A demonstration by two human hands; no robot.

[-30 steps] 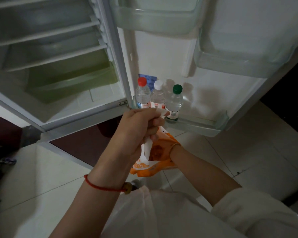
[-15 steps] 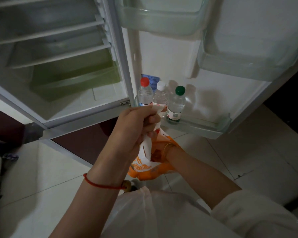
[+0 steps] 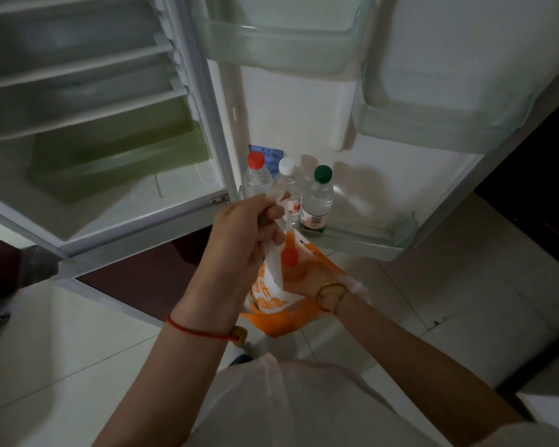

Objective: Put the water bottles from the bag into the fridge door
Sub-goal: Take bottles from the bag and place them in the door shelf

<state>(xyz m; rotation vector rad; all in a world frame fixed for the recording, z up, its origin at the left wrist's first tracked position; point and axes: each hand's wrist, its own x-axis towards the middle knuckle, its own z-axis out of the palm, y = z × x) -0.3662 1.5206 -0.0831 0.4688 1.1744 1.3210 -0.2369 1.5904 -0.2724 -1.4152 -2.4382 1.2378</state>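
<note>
We see through a single wide-angle camera worn on the person's head, looking forward and steeply down. No second view shares the scene. The person's chest and both forearms rise from the bottom edge, so the left hand [image 3: 250, 235] and right hand [image 3: 307, 279] sit close to the lens, near the centre. Beyond them, a little farther off, stands the open fridge door [image 3: 304, 124], with its lowest door shelf [image 3: 362, 240] just above centre. The fridge interior [image 3: 88, 101] fills the upper left, seen from above and at an angle. The tiled floor [image 3: 465, 285] spreads below. Straight edges bow outward toward the frame's borders.
</note>
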